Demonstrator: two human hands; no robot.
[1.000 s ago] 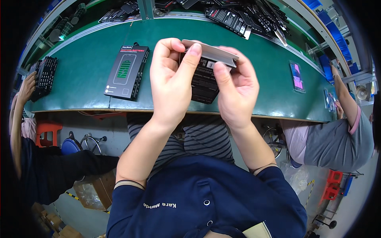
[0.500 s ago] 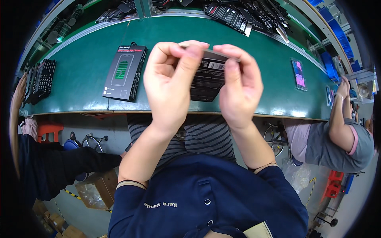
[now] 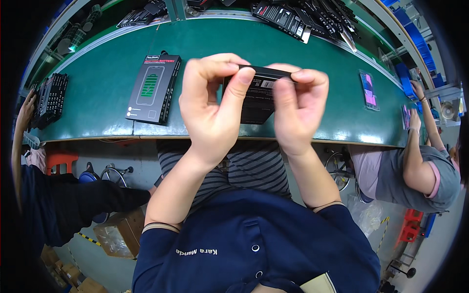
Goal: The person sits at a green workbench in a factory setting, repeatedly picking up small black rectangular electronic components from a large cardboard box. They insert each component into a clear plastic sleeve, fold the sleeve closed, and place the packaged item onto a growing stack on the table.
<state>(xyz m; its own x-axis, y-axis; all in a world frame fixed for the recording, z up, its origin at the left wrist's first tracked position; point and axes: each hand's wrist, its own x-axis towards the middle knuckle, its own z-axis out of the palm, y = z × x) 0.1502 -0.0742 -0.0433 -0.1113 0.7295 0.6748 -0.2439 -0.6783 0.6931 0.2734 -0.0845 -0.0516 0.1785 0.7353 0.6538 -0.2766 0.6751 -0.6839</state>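
Note:
Both hands hold one flat black box (image 3: 257, 103) up over the front of the green table. My left hand (image 3: 210, 105) pinches its upper edge at the left end, thumb in front and fingers behind. At the right end, my right hand (image 3: 299, 105) grips the same edge between thumb and fingers; its thumb is slightly blurred. Pale print and a white label show on the box face toward me. To the left of my left hand lies a grey-black battery box (image 3: 154, 89) with a green battery picture on its front.
Black boxes (image 3: 49, 100) stand in a row at the table's left end. Many flat black cartons (image 3: 283, 22) are heaped at the back. A clear pack with pink parts (image 3: 369, 90) lies at right. People (image 3: 419, 166) work at both sides.
The box's top edge has come together into a dark, straight rim between my fingers. My right hand has shifted slightly right. The co-worker's hands at right have moved apart.

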